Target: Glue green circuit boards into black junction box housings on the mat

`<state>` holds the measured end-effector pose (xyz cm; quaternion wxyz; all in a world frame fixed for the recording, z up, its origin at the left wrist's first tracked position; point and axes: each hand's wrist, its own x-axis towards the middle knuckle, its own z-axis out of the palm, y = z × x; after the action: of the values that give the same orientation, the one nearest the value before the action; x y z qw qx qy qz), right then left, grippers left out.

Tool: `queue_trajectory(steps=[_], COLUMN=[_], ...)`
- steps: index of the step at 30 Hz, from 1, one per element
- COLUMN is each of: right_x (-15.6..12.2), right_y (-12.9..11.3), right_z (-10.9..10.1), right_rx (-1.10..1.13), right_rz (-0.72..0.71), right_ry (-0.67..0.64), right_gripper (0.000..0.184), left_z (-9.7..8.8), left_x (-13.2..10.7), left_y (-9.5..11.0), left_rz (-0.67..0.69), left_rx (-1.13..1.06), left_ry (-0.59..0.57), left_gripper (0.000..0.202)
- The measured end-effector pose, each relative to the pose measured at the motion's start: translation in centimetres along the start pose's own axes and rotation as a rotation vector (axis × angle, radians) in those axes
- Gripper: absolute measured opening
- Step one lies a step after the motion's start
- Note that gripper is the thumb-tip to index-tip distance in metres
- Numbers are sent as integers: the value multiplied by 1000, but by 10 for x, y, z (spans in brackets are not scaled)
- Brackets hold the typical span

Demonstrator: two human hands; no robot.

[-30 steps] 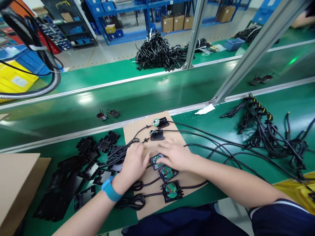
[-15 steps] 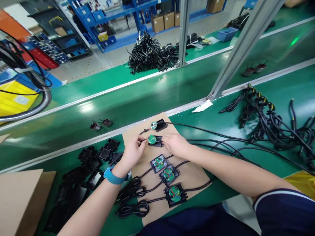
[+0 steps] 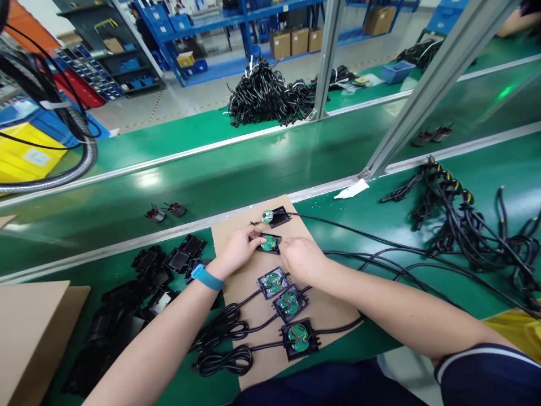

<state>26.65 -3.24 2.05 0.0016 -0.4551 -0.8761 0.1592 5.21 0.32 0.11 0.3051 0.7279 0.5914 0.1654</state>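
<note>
On a cardboard sheet (image 3: 250,366), a small black plastic box (image 3: 276,250) holds a round green circuit board (image 3: 269,243). My left hand (image 3: 240,249), with a blue wristband, has its thumb pressed on the board's left edge and its fingers bent at the box's far left corner. At the box's right end, my right hand (image 3: 302,258) is closed around a black cable (image 3: 344,253); its fingertips are partly hidden. Above lies another board (image 3: 267,216) beside its open box (image 3: 279,217). Nearer me are three boxes with wired boards, one of them the front box (image 3: 300,337).
Loose black box parts (image 3: 154,276) lie left, beside a cardboard carton (image 3: 31,332). Coiled cables (image 3: 224,360) rest at the sheet's left edge. More cables (image 3: 456,208) spread right. A white tube (image 3: 351,189) lies near the metal post (image 3: 406,113). Small capacitor-like parts (image 3: 165,212) stand behind.
The circuit board, which stuck out left of its box, now sits inside it. My left hand has moved right, its thumb now on the board. My right hand stays at the box's right end.
</note>
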Motion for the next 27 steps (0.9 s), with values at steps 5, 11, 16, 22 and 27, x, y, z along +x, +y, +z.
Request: queue_trajectory(steps=[5, 11, 16, 22, 27], right_x=[3, 5, -1, 1, 4], right_y=[-8, -5, 9, 24, 33], right_z=[-5, -12, -9, 4, 16], right_rx=[-26, -14, 110, 188, 190], right_rz=[54, 76, 34, -38, -95], right_ry=[-62, -130, -90, 20, 68], right_gripper=[21, 20, 16, 21, 22], left_z=[8, 10, 12, 21, 25], left_x=[4, -6, -19, -28, -29], left_y=[-6, 5, 16, 13, 12], left_rz=[100, 145, 40, 18, 4], left_rx=[28, 165, 258, 265, 238], left_ry=[-6, 52, -9, 7, 23], left_gripper=[19, 14, 12, 14, 15])
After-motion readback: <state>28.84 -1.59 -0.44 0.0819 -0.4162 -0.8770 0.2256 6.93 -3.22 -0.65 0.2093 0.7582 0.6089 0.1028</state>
